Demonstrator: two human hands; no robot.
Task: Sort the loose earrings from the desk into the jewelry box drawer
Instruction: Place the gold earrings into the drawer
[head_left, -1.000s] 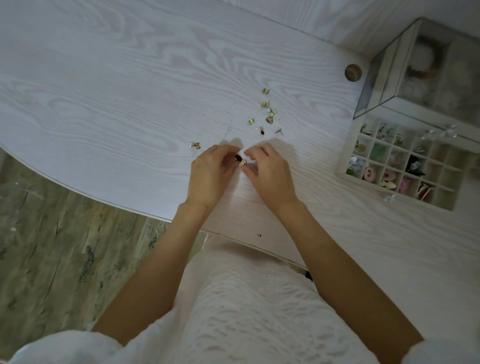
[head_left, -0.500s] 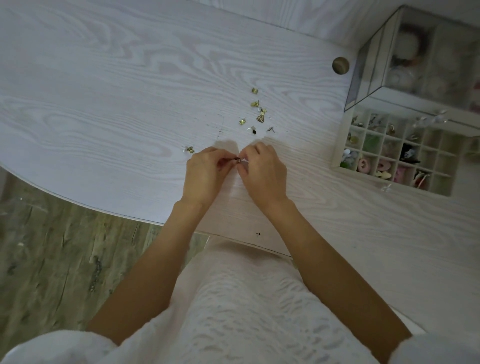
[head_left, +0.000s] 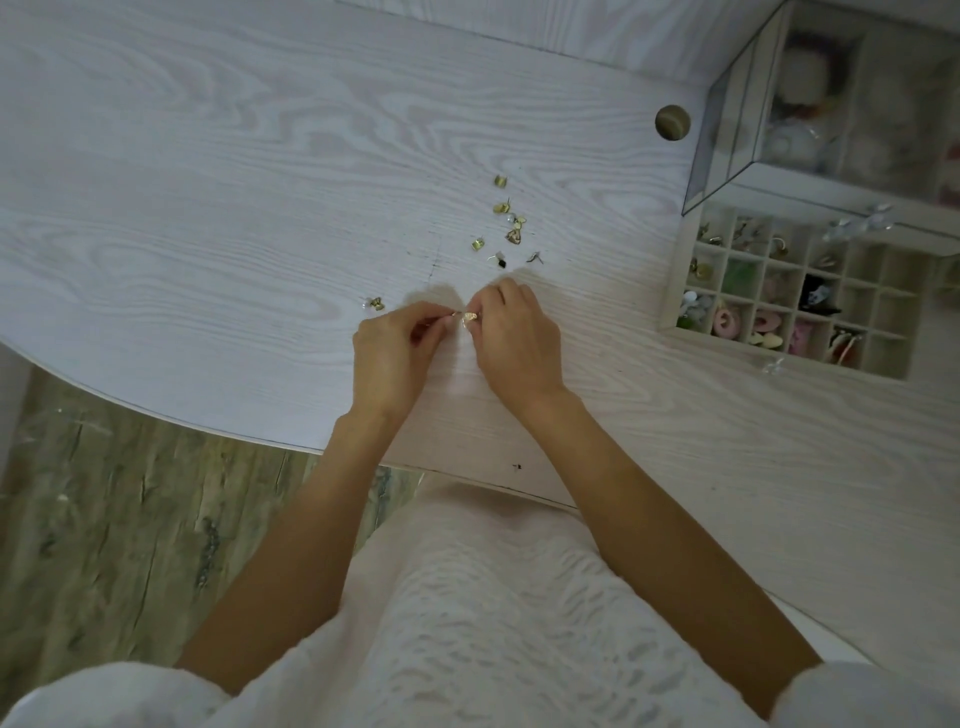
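Note:
My left hand (head_left: 396, 353) and my right hand (head_left: 514, 338) meet fingertip to fingertip over the white desk (head_left: 208, 182), both pinching one small gold earring (head_left: 466, 318). Several loose gold earrings (head_left: 506, 223) lie scattered just beyond my hands. One more earring (head_left: 375, 303) lies alone to the left of my left hand. The jewelry box drawer (head_left: 795, 291) stands pulled out at the right, its small compartments partly filled with earrings and trinkets.
The glass-walled jewelry box (head_left: 841, 104) sits above the drawer at the far right. A round brass-coloured grommet (head_left: 672, 122) is set in the desk near it. The desk's curved front edge (head_left: 182, 418) runs just below my wrists, wooden floor beneath.
Both hands have stayed together at the same spot on the desk, working the small earring between the fingertips. The loose earrings have not moved.

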